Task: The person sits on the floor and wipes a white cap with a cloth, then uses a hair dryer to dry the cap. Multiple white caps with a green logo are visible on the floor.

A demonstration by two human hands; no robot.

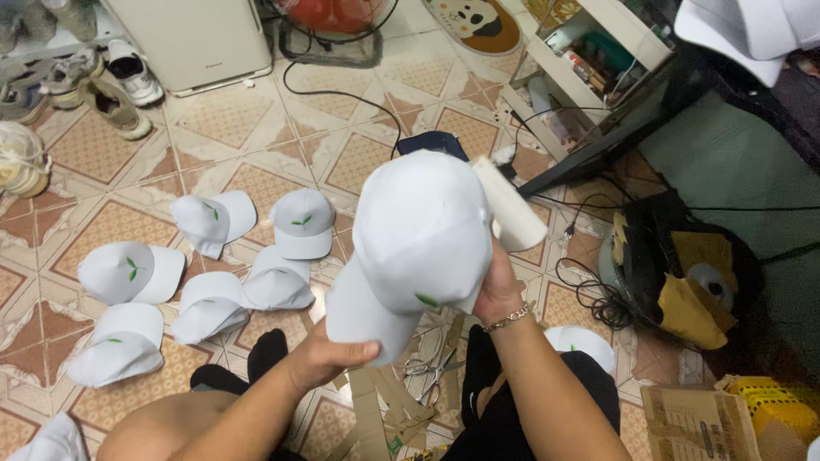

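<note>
I hold a white baseball cap (418,235) up in front of me, above my lap and the tiled floor (222,119). My left hand (329,354) is closed around the brim at the lower end, thumb on top. My right hand (500,286) grips the cap's right side from behind, fingers mostly hidden by the fabric; a chain bracelet (510,318) sits on that wrist. A small green leaf mark shows near the cap's lower edge. A cream cardboard strip (510,209) sticks out from behind the crown, just above my right hand. On the floor to my left lies a cluster of finished white caps (213,282) with green marks. Scissors (431,371) and cardboard scraps (384,410) lie between my knees.
</note>
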